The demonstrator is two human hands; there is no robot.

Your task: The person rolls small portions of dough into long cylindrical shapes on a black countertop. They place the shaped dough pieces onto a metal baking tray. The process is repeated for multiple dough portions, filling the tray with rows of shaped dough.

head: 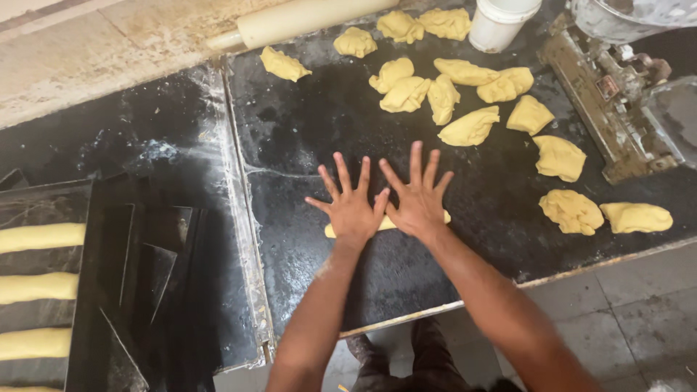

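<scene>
**Inspector:** Surface and surroundings?

**Assistant:** A dark stone counter [305, 138], dusted with flour and cracked near the middle, over a grey tiled floor [639, 319]. A pale rolling pin [305, 18] lies at its far edge beside a white tub [501, 23]; a metal machine [617, 94] stands at the right. Yellow dough lumps [472, 127] are scattered across the far and right parts. Black trays [109, 290] at the left carry rolled dough logs [40, 287].

**Inspector:** And the hands?

**Assistant:** Left hand [352, 210] and right hand [420, 202] lie flat, fingers spread wide, side by side, thumbs nearly touching. Both press on a thin dough roll [444, 217]; its ends show beyond each palm. Neither hand grips anything.
</scene>
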